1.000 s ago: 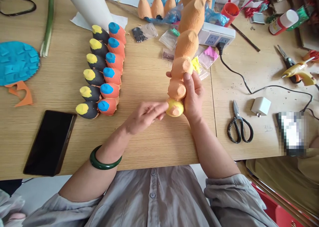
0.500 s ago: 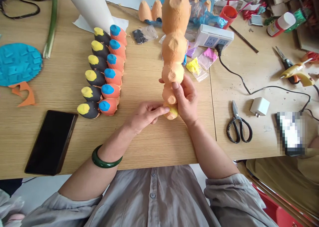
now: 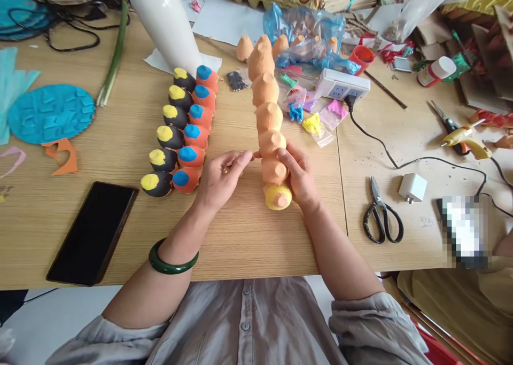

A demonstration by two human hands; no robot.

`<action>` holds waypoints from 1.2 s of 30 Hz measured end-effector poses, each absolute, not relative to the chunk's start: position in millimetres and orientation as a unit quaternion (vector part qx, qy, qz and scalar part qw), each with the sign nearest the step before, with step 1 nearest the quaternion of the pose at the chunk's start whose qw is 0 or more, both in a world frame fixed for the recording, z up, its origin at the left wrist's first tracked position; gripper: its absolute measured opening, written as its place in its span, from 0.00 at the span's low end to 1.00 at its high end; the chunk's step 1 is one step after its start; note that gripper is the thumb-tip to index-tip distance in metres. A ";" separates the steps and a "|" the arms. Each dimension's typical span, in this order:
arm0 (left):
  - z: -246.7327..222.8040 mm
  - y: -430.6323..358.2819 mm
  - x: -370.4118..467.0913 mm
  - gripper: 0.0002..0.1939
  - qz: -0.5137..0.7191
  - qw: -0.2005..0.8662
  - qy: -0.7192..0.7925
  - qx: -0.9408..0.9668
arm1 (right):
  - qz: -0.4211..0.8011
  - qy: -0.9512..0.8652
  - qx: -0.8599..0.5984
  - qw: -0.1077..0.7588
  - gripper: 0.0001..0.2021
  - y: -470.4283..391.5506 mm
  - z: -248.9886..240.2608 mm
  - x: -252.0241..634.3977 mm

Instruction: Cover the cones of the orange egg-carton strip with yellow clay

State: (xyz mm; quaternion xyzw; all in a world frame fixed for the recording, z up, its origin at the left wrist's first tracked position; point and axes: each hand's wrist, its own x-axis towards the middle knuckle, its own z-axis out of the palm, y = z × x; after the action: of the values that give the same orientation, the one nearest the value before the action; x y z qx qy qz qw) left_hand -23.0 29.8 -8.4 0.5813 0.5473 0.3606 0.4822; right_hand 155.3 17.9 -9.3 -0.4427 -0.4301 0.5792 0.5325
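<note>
My right hand (image 3: 301,175) grips an orange egg-carton strip (image 3: 267,114), a single row of bumps pointing away from me. Yellow clay (image 3: 276,198) wraps the nearest bump, leaving its orange tip bare. Left of the strip and apart from it, my left hand (image 3: 222,178) is closed, fingers curled and thumb against the forefinger. A tiny yellow spot shows among those fingers; what they hold is not clear. Beside it stand a black egg-carton row (image 3: 170,137) with yellow caps and an orange-red row (image 3: 196,135) with blue caps.
A phone (image 3: 92,234) lies front left, scissors (image 3: 382,210) and a white charger (image 3: 412,187) right. Behind are a power strip (image 3: 342,84) with a trailing cord, yellow clay in a bag (image 3: 312,123), a white cylinder (image 3: 168,31) and a glue gun (image 3: 467,138).
My left hand has moved off the yellow-covered bump, to the left. The strip's far end has lowered away from me, and more yellow shows on its near bump.
</note>
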 end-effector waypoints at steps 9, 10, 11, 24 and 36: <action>-19.8 25.6 -12.5 0.26 0.334 0.480 0.529 0.615 | 0.575 -0.431 -0.520 0.461 0.21 17.6 -16.7 149.9; -20.5 25.6 -12.8 0.25 0.325 0.472 0.536 0.620 | 0.548 -0.459 -0.534 0.451 0.23 18.0 -17.6 151.0; -21.3 26.0 -13.5 0.25 0.320 0.464 0.542 0.623 | 0.515 -0.489 -0.550 0.439 0.25 18.3 -18.3 152.2; -19.5 28.8 -11.2 0.20 0.373 0.507 0.503 0.592 | 0.481 -0.529 -0.561 0.417 0.28 20.7 -26.1 156.1; -27.9 34.1 -14.0 0.23 0.417 0.500 0.527 0.546 | 0.625 -0.472 -0.518 0.344 0.22 17.1 -22.1 157.4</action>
State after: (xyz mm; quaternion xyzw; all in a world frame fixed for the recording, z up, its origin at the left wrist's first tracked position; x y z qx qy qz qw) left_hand -14.0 34.1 -27.9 0.5464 0.5272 0.4165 0.5000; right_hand 157.4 17.1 -22.1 -0.5179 -0.4723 0.6249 0.3437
